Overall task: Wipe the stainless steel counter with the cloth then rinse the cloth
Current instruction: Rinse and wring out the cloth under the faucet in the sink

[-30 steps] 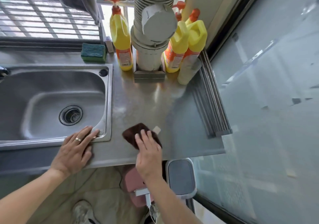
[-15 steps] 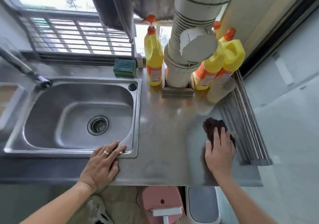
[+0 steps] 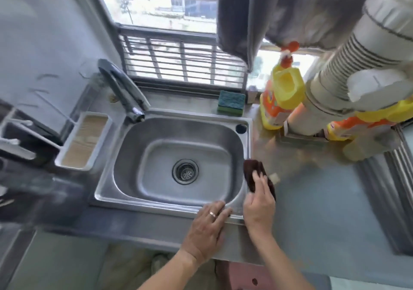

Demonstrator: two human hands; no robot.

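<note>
A dark brown cloth [image 3: 252, 169] lies on the stainless steel counter [image 3: 312, 189] right beside the sink's right rim. My right hand [image 3: 259, 204] presses flat on the cloth, fingers over its near half. My left hand [image 3: 206, 229] rests flat on the counter at the sink's front right corner, fingers spread, a ring on one finger, holding nothing. The steel sink [image 3: 125, 155] is dry-looking with a round drain [image 3: 185, 171] in the middle. The tap [image 3: 125, 92] reaches over the sink's back left corner.
Yellow and orange detergent bottles [image 3: 281, 97] and a white ribbed pipe [image 3: 348, 66] stand at the counter's back right. A green sponge [image 3: 231, 101] sits behind the sink. A white tray [image 3: 82, 142] lies left of the sink. Ridged metal rails [image 3: 388, 191] run along the right edge.
My right hand has slid the cloth leftwards across the counter, from near the ridged rails to the sink's right rim. My left hand stays put at the sink's front corner. The view swung left.
</note>
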